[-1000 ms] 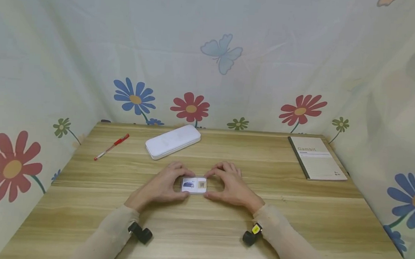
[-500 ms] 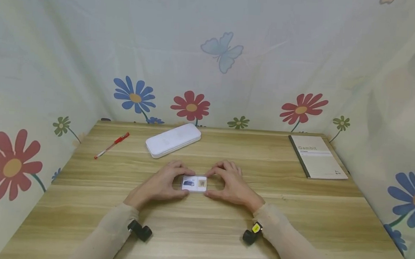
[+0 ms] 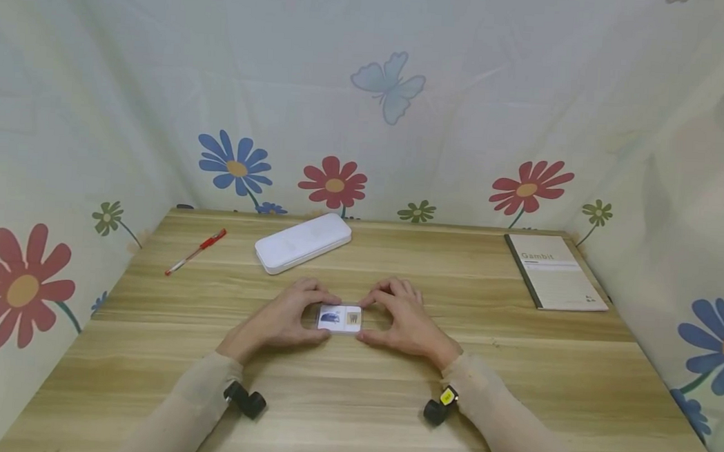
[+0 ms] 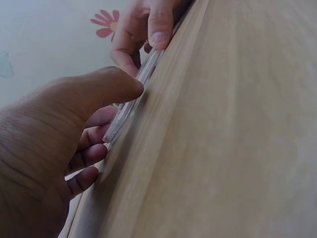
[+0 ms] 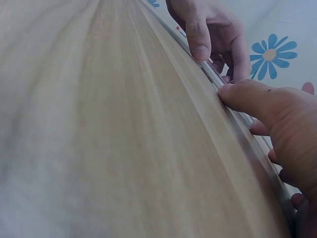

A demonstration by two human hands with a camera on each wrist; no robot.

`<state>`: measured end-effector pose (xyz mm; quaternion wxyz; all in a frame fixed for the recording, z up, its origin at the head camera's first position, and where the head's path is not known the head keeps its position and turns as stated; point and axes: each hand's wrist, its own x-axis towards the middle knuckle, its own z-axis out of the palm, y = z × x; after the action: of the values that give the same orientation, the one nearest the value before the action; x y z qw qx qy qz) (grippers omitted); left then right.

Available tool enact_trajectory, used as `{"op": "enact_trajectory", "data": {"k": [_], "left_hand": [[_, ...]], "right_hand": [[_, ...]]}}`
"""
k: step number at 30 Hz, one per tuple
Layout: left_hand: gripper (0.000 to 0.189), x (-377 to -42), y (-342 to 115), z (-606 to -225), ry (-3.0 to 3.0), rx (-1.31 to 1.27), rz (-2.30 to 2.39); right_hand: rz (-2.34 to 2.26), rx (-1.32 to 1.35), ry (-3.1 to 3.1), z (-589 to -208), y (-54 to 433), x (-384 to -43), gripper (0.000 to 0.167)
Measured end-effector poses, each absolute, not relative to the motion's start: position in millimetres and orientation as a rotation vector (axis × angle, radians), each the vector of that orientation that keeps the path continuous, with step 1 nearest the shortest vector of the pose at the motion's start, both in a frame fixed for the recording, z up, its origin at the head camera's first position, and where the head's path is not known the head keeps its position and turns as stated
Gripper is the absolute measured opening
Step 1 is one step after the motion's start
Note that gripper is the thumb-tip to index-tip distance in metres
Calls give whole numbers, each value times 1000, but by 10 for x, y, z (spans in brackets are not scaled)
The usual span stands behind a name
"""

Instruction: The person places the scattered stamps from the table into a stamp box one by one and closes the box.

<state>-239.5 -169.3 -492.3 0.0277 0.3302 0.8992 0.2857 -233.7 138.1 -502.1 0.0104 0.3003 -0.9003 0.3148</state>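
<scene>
A small flat case of clear plastic, with a blue picture and a brown picture on its white face, lies between the two hands at the middle of the table. My left hand pinches its left end between thumb and fingertips. At the right end, my right hand pinches it in the same way. From the left wrist view, the clear edge of the case shows tilted in that picture, close over the wood. The right wrist view has the case's thin edge partly hidden behind the right thumb.
Behind the left hand lies a white pencil case. A red pen is at the far left of the wooden table. The notebook marked "Gambit" lies at the back right. Flower-printed curtains surround the table.
Both hands keep the same hold on the small case. In the head view the table's back edge and the things on it sit slightly higher than before.
</scene>
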Motion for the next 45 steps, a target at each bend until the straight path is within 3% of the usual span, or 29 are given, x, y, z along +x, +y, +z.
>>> {"op": "enact_trajectory", "data": {"k": [15,45], "left_hand": [[62,-2402,-1857,-4936,2778,953,918],[58,-2434,-1946,-4981,2785,918,970]], "right_hand": [[967,937,-2842,-5017,1351,-2343,53],[961,948,-2811,-5023,1357,-2335,53]]}}
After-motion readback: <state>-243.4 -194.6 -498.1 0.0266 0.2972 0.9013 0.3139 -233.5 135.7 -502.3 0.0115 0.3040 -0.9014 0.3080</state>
